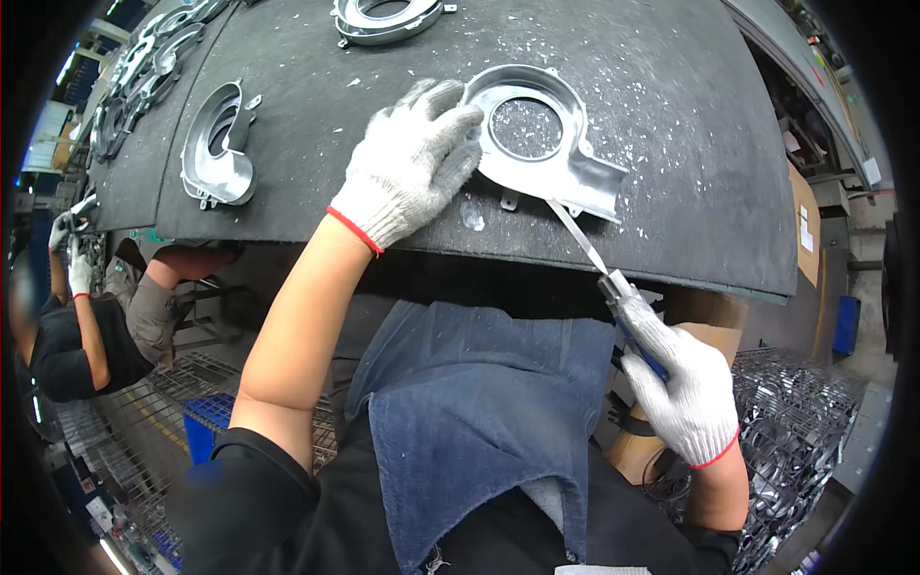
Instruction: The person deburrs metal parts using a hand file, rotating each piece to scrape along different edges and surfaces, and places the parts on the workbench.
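Note:
A silver metal housing (582,173), volute-shaped with a round opening and a short outlet, lies on the dark tabletop in front of me. My left hand (418,151), in a white knit glove with a red cuff, grips its left rim between thumb and fingers. My right hand (682,383), gloved the same way, is closed around the handle of a hand tool with a narrow flat metal blade (581,240). The blade's tip meets the housing's near edge, beside the outlet. Whether it is a knife or a file I cannot tell.
Similar housings lie on the table (316,196): one curved housing (218,172) at left, a ring-shaped housing (383,24) at the far edge, several at far left. Bright metal chips cover the surface. A wire basket (795,431) of parts stands lower right. Another person (91,335) works at left.

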{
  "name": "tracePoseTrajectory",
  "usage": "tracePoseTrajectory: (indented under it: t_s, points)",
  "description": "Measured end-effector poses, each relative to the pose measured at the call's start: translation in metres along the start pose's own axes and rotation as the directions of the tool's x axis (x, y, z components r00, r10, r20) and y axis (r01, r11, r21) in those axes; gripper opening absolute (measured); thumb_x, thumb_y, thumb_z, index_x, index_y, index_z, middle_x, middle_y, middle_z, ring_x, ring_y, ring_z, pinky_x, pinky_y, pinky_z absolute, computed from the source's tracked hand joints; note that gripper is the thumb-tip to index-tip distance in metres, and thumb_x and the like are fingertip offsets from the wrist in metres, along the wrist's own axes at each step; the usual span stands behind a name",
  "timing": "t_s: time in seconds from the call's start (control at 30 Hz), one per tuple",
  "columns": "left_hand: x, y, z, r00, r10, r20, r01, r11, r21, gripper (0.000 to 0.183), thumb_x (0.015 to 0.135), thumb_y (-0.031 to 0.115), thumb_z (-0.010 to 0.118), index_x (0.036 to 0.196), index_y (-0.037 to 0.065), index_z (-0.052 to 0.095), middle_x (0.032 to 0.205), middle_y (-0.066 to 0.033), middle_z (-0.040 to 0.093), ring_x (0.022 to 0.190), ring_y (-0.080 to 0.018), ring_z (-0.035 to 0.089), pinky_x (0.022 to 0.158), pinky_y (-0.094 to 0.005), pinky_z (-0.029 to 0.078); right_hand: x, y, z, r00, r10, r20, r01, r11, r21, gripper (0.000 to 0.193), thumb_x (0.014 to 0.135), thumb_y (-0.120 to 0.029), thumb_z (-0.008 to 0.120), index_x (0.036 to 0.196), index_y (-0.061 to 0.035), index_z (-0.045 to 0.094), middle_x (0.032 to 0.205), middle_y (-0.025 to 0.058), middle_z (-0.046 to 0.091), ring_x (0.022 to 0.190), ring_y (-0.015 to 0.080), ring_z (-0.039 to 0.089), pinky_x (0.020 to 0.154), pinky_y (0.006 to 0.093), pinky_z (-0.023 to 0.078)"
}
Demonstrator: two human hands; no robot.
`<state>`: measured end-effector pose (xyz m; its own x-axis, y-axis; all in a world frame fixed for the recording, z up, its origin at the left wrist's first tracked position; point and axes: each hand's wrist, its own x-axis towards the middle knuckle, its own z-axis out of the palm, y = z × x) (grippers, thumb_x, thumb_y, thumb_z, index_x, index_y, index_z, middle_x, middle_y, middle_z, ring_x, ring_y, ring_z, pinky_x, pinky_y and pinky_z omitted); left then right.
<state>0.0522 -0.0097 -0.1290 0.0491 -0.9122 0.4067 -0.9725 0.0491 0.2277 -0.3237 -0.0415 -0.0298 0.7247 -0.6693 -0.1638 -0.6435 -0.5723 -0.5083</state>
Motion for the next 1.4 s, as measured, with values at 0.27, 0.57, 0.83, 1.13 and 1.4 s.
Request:
tracePoseTrajectory:
  t_s: [0.27, 0.57, 0.83, 1.13, 1.4]
  points:
    - [0.014, -0.009, 0.005, 0.999, 0.027, 0.045, -0.024, 0.997, -0.072, 0.040, 0.099, 0.015, 0.068, 0.139, 0.014, 0.069, 0.156, -0.0158, 0.062, 0.149, -0.0405, 0.055, 0.119, -0.0492, 0.047, 0.015, 0.017, -0.040, 0.986, 0.061, 0.154, -0.031, 0.980, -0.196, 0.046, 0.090, -0.017, 0.083, 0.136, -0.0221, 0.079, 0.082, 0.0130, 0.070, 0.071, 0.0344, 0.073, 0.068, 0.0434, 0.058]
    - [0.012, 0.001, 0.003, 0.994, -0.008, 0.105, 0.011, 1.000, -0.021, 0.038, 0.096, 0.015, 0.070, 0.133, 0.011, 0.069, 0.159, -0.0166, 0.059, 0.150, -0.0425, 0.053, 0.122, -0.0543, 0.044, 0.039, 0.002, -0.023, 0.982, 0.042, 0.185, 0.006, 0.968, -0.251, 0.054, 0.095, -0.018, 0.080, 0.148, -0.0221, 0.071, 0.082, 0.0158, 0.066, 0.064, 0.0341, 0.070, 0.061, 0.0442, 0.056]
    - [-0.004, 0.003, 0.009, 0.996, -0.035, 0.076, 0.041, 0.996, -0.079, 0.052, 0.089, 0.021, 0.077, 0.139, 0.011, 0.065, 0.162, -0.0185, 0.055, 0.150, -0.0453, 0.051, 0.124, -0.0616, 0.040, 0.046, -0.019, -0.024, 0.975, 0.111, 0.191, -0.068, 0.974, -0.216, 0.056, 0.095, -0.016, 0.080, 0.150, -0.0213, 0.070, 0.080, 0.0162, 0.065, 0.066, 0.0359, 0.070, 0.064, 0.0469, 0.056]
    - [-0.011, 0.090, 0.020, 0.964, 0.257, 0.062, -0.236, 0.943, -0.233, 0.025, 0.082, 0.020, 0.082, 0.104, 0.014, 0.071, 0.099, -0.0088, 0.069, 0.099, -0.0305, 0.070, 0.097, -0.0496, 0.056, 0.014, 0.015, -0.009, 0.947, 0.262, 0.184, -0.320, 0.795, 0.516, 0.100, 0.087, -0.025, 0.089, 0.171, 0.0017, 0.040, 0.146, 0.0256, 0.070, 0.108, 0.0227, 0.077, 0.100, 0.0285, 0.055]
    - [-0.021, 0.036, -0.038, 0.865, -0.353, -0.357, -0.108, 0.564, -0.818, 0.022, 0.101, -0.005, 0.059, 0.119, 0.005, 0.067, 0.104, -0.0075, 0.074, 0.093, -0.0188, 0.070, 0.078, -0.0358, 0.058, -0.047, 0.014, 0.055, 0.989, -0.081, -0.123, 0.142, 0.321, 0.936, 0.117, 0.076, -0.007, 0.095, 0.175, -0.0043, 0.033, 0.142, 0.0232, 0.071, 0.098, 0.0264, 0.077, 0.088, 0.0360, 0.063]
